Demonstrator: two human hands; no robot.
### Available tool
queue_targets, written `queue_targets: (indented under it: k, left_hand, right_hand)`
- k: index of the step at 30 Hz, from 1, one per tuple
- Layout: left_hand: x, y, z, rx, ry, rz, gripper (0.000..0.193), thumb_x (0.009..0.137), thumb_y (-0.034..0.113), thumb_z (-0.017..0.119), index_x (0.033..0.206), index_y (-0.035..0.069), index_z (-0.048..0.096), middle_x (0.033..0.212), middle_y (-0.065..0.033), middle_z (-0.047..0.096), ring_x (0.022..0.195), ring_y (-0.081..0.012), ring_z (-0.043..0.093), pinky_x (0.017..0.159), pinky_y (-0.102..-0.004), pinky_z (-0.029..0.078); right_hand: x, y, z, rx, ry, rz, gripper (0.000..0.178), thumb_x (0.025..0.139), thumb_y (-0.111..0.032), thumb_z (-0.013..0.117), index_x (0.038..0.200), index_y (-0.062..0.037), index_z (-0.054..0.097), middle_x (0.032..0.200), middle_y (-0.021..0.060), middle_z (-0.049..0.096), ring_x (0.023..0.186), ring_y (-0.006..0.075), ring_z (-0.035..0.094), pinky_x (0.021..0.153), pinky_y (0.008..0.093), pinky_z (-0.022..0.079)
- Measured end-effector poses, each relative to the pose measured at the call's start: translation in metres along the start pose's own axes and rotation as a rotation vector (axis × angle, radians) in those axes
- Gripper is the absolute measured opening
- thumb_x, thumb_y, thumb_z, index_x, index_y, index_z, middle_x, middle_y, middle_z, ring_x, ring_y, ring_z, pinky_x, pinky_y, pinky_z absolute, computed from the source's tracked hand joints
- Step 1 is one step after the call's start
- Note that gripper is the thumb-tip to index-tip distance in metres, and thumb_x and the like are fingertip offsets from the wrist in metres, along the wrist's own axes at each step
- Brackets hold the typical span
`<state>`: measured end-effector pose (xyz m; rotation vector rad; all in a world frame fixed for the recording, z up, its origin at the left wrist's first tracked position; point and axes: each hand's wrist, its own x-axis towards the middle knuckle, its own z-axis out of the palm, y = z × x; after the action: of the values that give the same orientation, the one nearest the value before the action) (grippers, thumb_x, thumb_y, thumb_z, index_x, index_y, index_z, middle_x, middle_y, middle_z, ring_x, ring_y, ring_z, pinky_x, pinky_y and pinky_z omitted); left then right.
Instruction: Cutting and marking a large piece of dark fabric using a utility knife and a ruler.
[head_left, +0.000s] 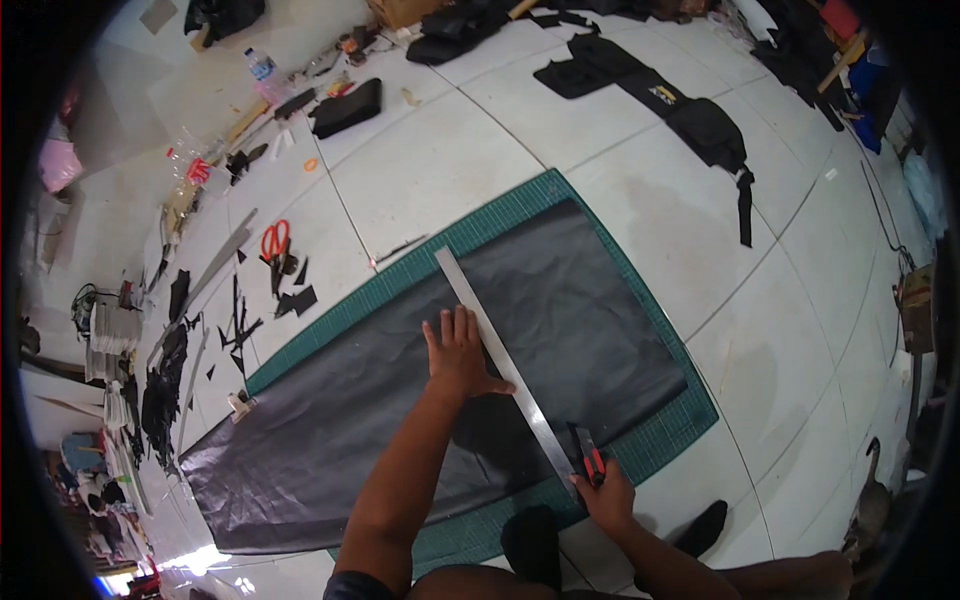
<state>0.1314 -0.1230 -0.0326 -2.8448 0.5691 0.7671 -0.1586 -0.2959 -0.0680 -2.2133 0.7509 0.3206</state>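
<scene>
A black sheet of leather-like material (pixel 330 450) lies over a green cutting mat (pixel 685 425) on the floor, its left end reaching past the mat. Across the sheet runs a long metal ruler (pixel 527 402). My left hand (pixel 458 362) presses on the ruler's left edge with fingers spread and the thumb over the metal. In my right hand (pixel 610 500) is a red and black utility knife (pixel 594 465), its blade end pointing away from me. That hand is at the ruler's near end and seems to touch it with a fingertip.
Orange-handled scissors (pixel 276 242) and black offcuts (pixel 297 300) lie left of the mat. A thin pen-like tool (pixel 400 250) rests by its far-left edge. Black sewn pieces (pixel 690 120) lie at the far right. My dark-covered feet (pixel 532 550) are at the near edge.
</scene>
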Motion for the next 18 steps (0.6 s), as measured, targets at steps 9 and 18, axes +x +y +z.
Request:
queue_targets:
  k: [9, 18]
  left_hand:
    - [0.003, 0.012, -0.005, 0.100, -0.106, -0.043, 0.153, 0.047, 0.079, 0.077, 0.154, -0.006, 0.008, 0.163, -0.0224, 0.008, 0.151, -0.0391, 0.004, 0.116, -0.0657, 0.006]
    - [0.002, 0.012, 0.000, 0.146, -0.057, -0.005, 0.150, 0.051, 0.084, 0.072, 0.153, -0.007, 0.012, 0.161, -0.0262, 0.010, 0.150, -0.0409, 0.011, 0.117, -0.0608, 0.009]
  right_hand:
    - [0.004, -0.013, -0.010, 0.010, -0.073, 0.051, 0.050, 0.082, -0.041, 0.077, 0.097, -0.0023, 0.049, 0.075, 0.0181, 0.064, 0.072, 0.0388, 0.066, 0.067, 0.0456, 0.050]
    - [0.082, -0.085, -0.038, 0.404, -0.153, -0.048, 0.033, 0.093, -0.014, 0.058, 0.118, -0.0015, 0.041, 0.083, 0.0173, 0.066, 0.071, 0.0300, 0.069, 0.067, 0.0441, 0.053]
